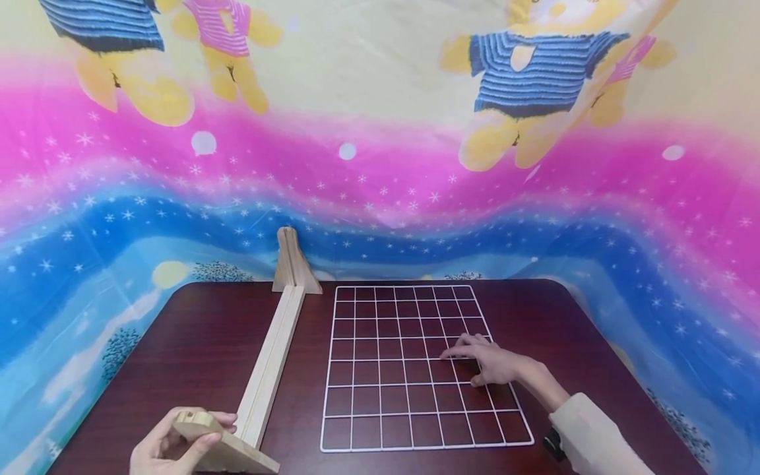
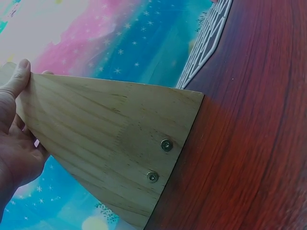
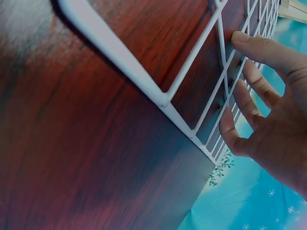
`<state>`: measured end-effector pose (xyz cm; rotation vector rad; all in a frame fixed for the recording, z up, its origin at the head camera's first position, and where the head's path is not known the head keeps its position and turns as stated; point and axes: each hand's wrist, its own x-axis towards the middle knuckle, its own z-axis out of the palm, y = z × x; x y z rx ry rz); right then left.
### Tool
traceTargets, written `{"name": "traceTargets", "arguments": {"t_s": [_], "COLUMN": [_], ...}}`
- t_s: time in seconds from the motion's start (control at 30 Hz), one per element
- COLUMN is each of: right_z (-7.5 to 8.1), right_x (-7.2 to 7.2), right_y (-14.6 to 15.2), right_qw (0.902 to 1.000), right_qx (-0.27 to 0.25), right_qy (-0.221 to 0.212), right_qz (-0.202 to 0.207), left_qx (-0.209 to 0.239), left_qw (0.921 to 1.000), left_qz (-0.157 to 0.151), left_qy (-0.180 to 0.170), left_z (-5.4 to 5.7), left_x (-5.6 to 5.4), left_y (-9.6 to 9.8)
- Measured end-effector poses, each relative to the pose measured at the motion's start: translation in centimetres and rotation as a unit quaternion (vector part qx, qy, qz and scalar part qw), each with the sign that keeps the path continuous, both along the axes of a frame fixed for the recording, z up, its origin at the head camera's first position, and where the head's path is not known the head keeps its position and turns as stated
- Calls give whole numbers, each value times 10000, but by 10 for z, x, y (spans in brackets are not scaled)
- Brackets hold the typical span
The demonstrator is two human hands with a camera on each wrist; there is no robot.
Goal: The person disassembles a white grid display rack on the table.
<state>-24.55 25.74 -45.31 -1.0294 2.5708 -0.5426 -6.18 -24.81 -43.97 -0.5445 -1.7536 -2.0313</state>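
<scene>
A light wooden stand has a long grooved bar (image 1: 270,369) lying between two flared end boards. My left hand (image 1: 172,445) pinches the top of the near end board (image 1: 240,455), thumb on one side and fingers on the other. In the left wrist view, that board (image 2: 105,124) stands on the table and shows two metal bolts near its foot. The far end board (image 1: 292,264) stands upright at the table's back edge. A white wire grid panel (image 1: 380,360) lies flat to the right. Over its right side is my right hand (image 1: 489,361), fingers loosely bent; contact with the wires is unclear.
Everything stands on a dark reddish-brown table (image 1: 202,343) with rounded back corners. A printed cloth (image 1: 380,165) with bears and snowflakes hangs behind and around it. A dark band (image 1: 553,443) shows at the right sleeve (image 1: 594,429).
</scene>
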Motion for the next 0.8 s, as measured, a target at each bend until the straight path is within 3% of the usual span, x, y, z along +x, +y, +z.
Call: {"name": "traceTargets", "arguments": {"t_s": [0.17,0.27,0.4,0.47,0.57,0.67,0.73,0.8], "right_z": [1,1,0,-1,-2,-4,-5,-5], "right_x": [1,3,5,7,12,16,19,21], "right_y": [3,4,4,2,-1,-4,-5,-5], "right_qw": [10000,10000,9999,9998,9992,9982,9975,9970], "right_qx": [-34,-19,-22,-52,-65,-29,-27,-30], "right_qy": [-26,-34,53,147,266,371,415,473], "right_qz": [-35,-62,-121,-160,-291,-468,-566,-613], "left_qx": [68,130,250,159,-12,-416,-799,-1246], "left_qw": [9996,9999,9962,9954,9974,9941,9832,9673], "left_qz": [192,99,-382,-372,30,968,1634,2153], "left_qy": [-218,33,735,865,726,239,-126,-485], "left_z": [-1,-4,-9,-9,-1,16,29,40], "left_x": [1,-1,-7,-8,-4,3,7,10], "left_y": [4,4,1,1,6,17,25,32]}}
